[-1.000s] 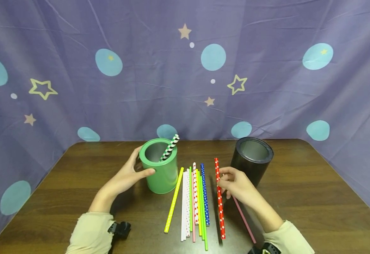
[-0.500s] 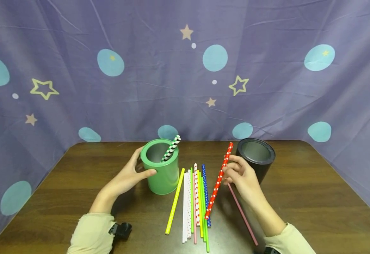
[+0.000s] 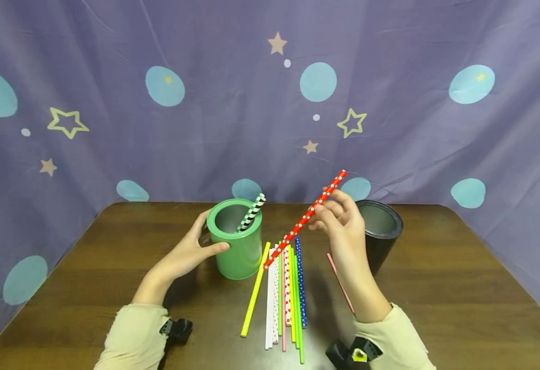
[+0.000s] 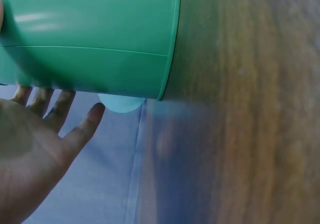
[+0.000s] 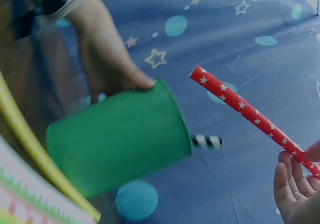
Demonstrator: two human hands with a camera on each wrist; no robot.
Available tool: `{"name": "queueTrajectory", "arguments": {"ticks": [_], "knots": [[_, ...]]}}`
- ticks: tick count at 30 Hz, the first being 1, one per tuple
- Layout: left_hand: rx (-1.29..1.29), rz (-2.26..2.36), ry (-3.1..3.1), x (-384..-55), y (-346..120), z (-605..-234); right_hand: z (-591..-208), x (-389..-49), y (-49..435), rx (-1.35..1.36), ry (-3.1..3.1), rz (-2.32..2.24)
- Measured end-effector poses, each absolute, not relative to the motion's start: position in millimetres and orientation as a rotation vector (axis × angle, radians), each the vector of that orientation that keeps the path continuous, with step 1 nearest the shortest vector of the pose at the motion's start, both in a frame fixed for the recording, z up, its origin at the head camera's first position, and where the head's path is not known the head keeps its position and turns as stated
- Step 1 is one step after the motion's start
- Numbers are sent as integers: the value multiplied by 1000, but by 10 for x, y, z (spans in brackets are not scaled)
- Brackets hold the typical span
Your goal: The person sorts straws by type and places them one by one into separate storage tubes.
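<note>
My left hand (image 3: pixel 182 257) holds the upper side of a green can (image 3: pixel 239 259), thumb at the front and fingers behind. Striped paper straws (image 3: pixel 253 209), one black-and-white and one green-and-white, lean inside it and stick out past the rim. Raised over the table, my right hand (image 3: pixel 347 239) pinches a red paper straw with white stars (image 3: pixel 303 221). That straw slants, its lower end hanging near the can's right side. In the right wrist view, the red straw (image 5: pixel 245 108) is apart from the green can (image 5: pixel 120 139).
Several straws in white, pink, green, yellow and dotted blue (image 3: pixel 300 288) lie side by side between the hands. One yellow straw (image 3: pixel 255 293) lies nearer the green can. A pink straw (image 3: pixel 339 280) lies beside a black can (image 3: pixel 383 244), which my right hand partly covers.
My right hand has lifted the red straw off the table, tilted it and brought it up and leftward toward the green can. My left hand stays on the can.
</note>
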State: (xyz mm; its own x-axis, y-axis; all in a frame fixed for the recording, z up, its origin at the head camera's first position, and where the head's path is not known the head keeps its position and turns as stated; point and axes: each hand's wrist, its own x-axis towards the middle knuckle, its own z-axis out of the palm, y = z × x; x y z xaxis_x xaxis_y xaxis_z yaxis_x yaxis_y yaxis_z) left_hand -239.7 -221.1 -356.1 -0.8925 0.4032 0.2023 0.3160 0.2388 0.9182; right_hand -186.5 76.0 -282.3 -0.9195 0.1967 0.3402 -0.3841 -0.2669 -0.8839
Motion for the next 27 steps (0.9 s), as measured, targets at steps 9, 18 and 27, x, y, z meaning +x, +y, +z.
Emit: {"name": "queueTrajectory", "arguments": {"ticks": [9, 18, 27], "knots": [[688, 1757, 2403, -2399, -2207, -3567, -2748, -1975, 501, 260, -1446, 2213], [723, 1771, 2438, -2417, -2212, -3525, -2818, -2051, 445, 358, -1432, 2130], [696, 1753, 2431, -2400, -2221, -3543, -2942, -2077, 385, 348, -1604, 2038]]}}
